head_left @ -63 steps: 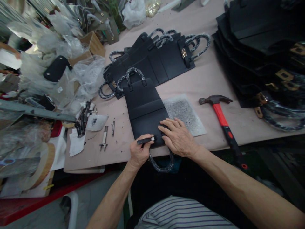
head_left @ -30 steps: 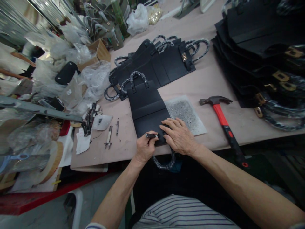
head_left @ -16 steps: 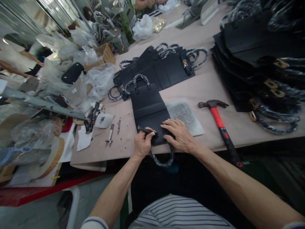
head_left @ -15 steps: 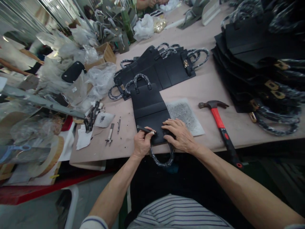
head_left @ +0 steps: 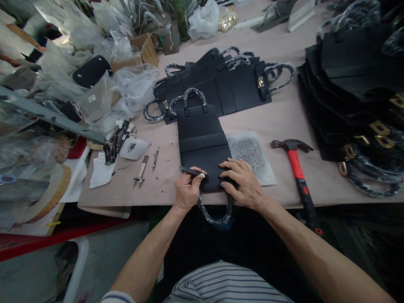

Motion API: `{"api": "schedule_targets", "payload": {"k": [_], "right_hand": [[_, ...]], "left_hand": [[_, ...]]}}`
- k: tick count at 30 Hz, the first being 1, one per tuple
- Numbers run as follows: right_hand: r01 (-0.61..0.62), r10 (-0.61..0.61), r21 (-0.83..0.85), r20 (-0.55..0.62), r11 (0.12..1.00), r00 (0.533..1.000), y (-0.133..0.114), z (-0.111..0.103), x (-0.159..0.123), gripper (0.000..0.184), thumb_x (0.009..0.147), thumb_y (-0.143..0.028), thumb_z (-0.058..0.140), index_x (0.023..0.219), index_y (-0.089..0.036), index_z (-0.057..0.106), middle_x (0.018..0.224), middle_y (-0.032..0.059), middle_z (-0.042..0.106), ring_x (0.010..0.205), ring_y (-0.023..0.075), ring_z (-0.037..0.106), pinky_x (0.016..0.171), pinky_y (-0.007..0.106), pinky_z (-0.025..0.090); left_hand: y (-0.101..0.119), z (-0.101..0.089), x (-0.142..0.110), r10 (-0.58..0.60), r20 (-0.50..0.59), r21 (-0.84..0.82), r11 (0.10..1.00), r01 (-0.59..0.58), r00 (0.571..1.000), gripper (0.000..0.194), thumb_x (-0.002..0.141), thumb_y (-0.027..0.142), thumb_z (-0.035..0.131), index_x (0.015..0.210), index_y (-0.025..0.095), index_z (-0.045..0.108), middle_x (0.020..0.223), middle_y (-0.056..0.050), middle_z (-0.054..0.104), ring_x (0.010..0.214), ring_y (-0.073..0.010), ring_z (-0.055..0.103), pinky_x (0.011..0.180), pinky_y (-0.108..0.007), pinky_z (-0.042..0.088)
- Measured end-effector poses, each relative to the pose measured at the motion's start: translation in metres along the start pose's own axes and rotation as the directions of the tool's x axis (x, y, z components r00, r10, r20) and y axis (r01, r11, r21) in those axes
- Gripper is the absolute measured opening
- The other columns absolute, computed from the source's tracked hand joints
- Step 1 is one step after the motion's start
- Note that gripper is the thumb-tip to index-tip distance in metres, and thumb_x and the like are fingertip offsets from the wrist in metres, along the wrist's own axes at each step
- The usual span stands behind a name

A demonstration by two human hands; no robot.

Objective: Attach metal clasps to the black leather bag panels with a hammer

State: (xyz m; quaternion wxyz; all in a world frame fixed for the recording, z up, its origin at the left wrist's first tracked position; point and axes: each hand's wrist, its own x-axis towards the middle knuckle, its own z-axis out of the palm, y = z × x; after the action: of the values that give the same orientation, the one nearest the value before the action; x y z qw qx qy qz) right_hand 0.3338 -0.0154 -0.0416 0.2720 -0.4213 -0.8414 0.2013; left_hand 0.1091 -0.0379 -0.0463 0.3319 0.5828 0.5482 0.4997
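A black bag panel (head_left: 203,126) lies flat on the table, its near end at the table edge. One plastic-wrapped handle (head_left: 195,91) loops from its far end. Another wrapped handle (head_left: 217,219) hangs over the edge below my hands. My left hand (head_left: 188,187) pinches a thin black strip (head_left: 189,170) over the panel's near left part; a small pale bit shows at the fingertips. Spread fingers of my right hand (head_left: 243,183) rest on the panel's near right side. Something black shows between its thumb and index finger, mostly hidden.
A red-handled claw hammer (head_left: 296,166) lies to the right, beside a speckled pale sheet (head_left: 249,155). More black bag panels (head_left: 214,86) lie behind, with a tall stack (head_left: 350,84) at far right. Small metal tools (head_left: 141,171) and plastic wrapping (head_left: 132,88) are at left.
The camera view has shifted, so the hammer and stack appear further right and lower. Both hands stay nearly in place on the panel, the left still pinching the strip.
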Motion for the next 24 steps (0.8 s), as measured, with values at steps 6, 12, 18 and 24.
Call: {"api": "schedule_targets", "payload": {"k": [6, 12, 18, 24], "right_hand": [[0.053, -0.053, -0.002, 0.065, 0.999, 0.996, 0.001, -0.004, 0.000, 0.022, 0.095, -0.032, 0.056, 0.109, -0.030, 0.073, 0.137, 0.0048, 0.061, 0.138, 0.0313, 0.043, 0.118, 0.058, 0.023], [0.039, -0.038, -0.009, 0.063, 0.999, 0.997, 0.001, -0.002, 0.000, 0.021, 0.093, -0.031, 0.059, 0.109, -0.029, 0.073, 0.138, 0.0044, 0.061, 0.138, 0.0317, 0.043, 0.118, 0.058, 0.022], [0.027, -0.027, -0.009, 0.054, 1.000, 0.998, 0.001, -0.001, -0.001, 0.021, 0.092, -0.031, 0.061, 0.109, -0.029, 0.072, 0.137, 0.0042, 0.061, 0.139, 0.0313, 0.043, 0.119, 0.057, 0.021], [0.022, -0.022, -0.006, 0.051, 1.000, 0.998, -0.001, -0.003, 0.001, 0.021, 0.091, -0.030, 0.060, 0.109, -0.028, 0.072, 0.137, 0.0049, 0.061, 0.138, 0.0318, 0.044, 0.119, 0.057, 0.022]], "left_hand": [[0.005, -0.001, 0.000, 0.041, 0.023, 0.038, 0.998, -0.042, 0.999, 0.010, 0.092, 0.023, 0.064, 0.096, 0.018, 0.071, 0.092, -0.005, 0.077, 0.086, -0.0180, 0.074, 0.083, -0.030, 0.059], [0.010, 0.000, 0.000, 0.120, 0.080, 0.063, 0.990, -0.126, 0.989, 0.009, 0.088, 0.017, 0.067, 0.095, 0.018, 0.073, 0.093, -0.005, 0.078, 0.086, -0.0179, 0.074, 0.083, -0.029, 0.059], [0.011, 0.000, 0.001, 0.160, 0.100, 0.081, 0.982, -0.168, 0.982, 0.011, 0.087, 0.014, 0.066, 0.095, 0.017, 0.073, 0.094, -0.006, 0.079, 0.086, -0.0177, 0.075, 0.083, -0.028, 0.060], [0.011, 0.001, 0.002, 0.191, 0.113, 0.109, 0.973, -0.203, 0.975, 0.010, 0.088, 0.014, 0.065, 0.095, 0.017, 0.072, 0.093, -0.005, 0.078, 0.086, -0.0172, 0.075, 0.083, -0.028, 0.060]]}}
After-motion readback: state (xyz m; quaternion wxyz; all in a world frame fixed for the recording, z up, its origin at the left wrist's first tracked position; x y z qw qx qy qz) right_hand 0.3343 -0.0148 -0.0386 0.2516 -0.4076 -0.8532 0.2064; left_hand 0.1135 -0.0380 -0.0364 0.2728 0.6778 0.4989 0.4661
